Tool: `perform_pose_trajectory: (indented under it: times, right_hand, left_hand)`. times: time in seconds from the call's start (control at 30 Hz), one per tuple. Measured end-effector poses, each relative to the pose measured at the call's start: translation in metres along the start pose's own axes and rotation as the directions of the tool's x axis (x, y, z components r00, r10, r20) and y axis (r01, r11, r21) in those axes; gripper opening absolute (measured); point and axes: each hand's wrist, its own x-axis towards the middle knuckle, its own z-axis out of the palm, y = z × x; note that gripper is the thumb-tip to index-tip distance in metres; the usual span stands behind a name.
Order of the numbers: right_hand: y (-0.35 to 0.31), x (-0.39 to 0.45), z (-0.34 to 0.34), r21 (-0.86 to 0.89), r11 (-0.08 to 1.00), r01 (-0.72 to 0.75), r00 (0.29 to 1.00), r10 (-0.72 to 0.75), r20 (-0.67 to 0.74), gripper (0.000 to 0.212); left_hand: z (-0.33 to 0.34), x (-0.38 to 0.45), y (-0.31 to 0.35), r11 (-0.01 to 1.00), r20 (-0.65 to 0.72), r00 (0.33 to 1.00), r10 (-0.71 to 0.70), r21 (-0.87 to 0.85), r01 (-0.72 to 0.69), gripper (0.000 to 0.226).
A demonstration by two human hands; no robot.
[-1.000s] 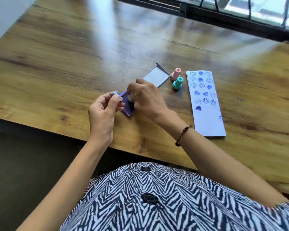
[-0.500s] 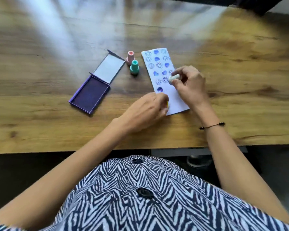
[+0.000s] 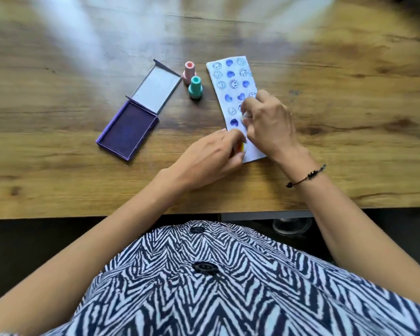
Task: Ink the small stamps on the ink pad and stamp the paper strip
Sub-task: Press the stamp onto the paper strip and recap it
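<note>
A white paper strip (image 3: pixel 230 78) lies on the wooden table (image 3: pixel 58 166), covered in blue smiley and heart prints. My right hand (image 3: pixel 269 124) is closed on a small pale stamp (image 3: pixel 246 115) and presses it down on the strip's near half. My left hand (image 3: pixel 214 158) rests on the strip's near left corner, fingers curled over a small yellow-orange object that is mostly hidden. The purple ink pad (image 3: pixel 127 132) lies open to the left, its lid (image 3: pixel 155 89) folded back. A pink stamp (image 3: pixel 189 72) and a teal stamp (image 3: pixel 195 88) stand upright between the pad and the strip.
The table's near edge (image 3: pixel 83 214) runs just in front of my body. Bare wood stretches to the right of the strip and behind it. A dark floor and a chair base (image 3: pixel 292 225) show under the table.
My right hand carried the pale stamp from the ink pad to the strip and lowered it onto the paper. My left hand moved from the pad to the strip's near corner.
</note>
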Motion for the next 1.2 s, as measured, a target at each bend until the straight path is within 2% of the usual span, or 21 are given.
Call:
perform_pose_trajectory:
  times: [0.23,0.4,0.5,0.57,0.63,0.7,0.8,0.9,1.0,1.07,1.1,1.2]
  right_hand:
    - [-0.001,0.004,-0.002,-0.026,1.0,0.01,1.0,-0.009,0.013,0.015]
    - [0.0,0.003,-0.004,0.019,1.0,-0.011,1.0,0.01,0.029,0.015]
    - [0.009,0.0,-0.011,0.24,0.965,-0.11,0.99,0.128,-0.061,0.014]
    - [0.017,-0.004,-0.024,0.502,0.84,-0.207,0.944,0.305,-0.122,0.011]
    - [0.023,-0.011,-0.036,0.731,0.636,-0.248,0.898,0.433,-0.072,0.01]
    - [0.024,-0.017,-0.042,0.843,0.468,-0.264,0.879,0.477,0.01,0.017]
    - [0.018,-0.023,-0.043,0.898,0.32,-0.302,0.867,0.484,0.12,0.019]
    - [0.008,-0.029,-0.043,0.931,0.173,-0.322,0.869,0.443,0.218,0.016]
    - [-0.004,-0.037,-0.044,0.939,0.091,-0.331,0.892,0.355,0.28,0.01]
    - [-0.014,-0.041,-0.043,0.939,0.108,-0.328,0.908,0.31,0.282,0.01]
    - [-0.018,-0.042,-0.043,0.938,0.131,-0.321,0.915,0.3,0.271,0.011]
    - [-0.027,-0.044,-0.042,0.942,0.187,-0.28,0.933,0.285,0.221,0.012]
  left_hand:
    - [-0.002,0.003,0.0,1.0,0.003,1.0,0.018,-0.001,-0.018,0.024]
    - [-0.003,0.003,0.001,0.999,-0.002,0.999,0.032,-0.004,-0.032,0.025]
    - [-0.002,0.003,0.001,0.999,0.012,0.999,0.033,-0.006,-0.032,0.027]
    - [-0.002,0.003,0.0,1.0,0.008,1.0,0.028,-0.008,-0.028,0.027]
    - [-0.001,0.003,0.0,1.0,0.006,1.0,0.014,-0.017,-0.014,0.027]
    - [0.0,0.003,0.0,1.0,0.004,1.0,-0.002,-0.029,0.002,0.027]
    - [-0.002,0.005,0.001,0.985,-0.001,0.997,-0.078,-0.154,0.076,0.023]
    - [-0.006,0.007,0.0,0.866,-0.019,0.971,-0.239,-0.456,0.204,0.018]
    - [-0.01,0.006,0.002,0.622,-0.002,0.938,-0.347,-0.749,0.229,0.014]
    - [-0.012,0.004,0.002,0.48,0.011,0.928,-0.372,-0.853,0.203,0.015]
    - [-0.013,0.004,0.003,0.444,0.012,0.926,-0.378,-0.875,0.193,0.016]
    - [-0.017,0.001,0.006,0.413,0.007,0.917,-0.399,-0.892,0.186,0.017]
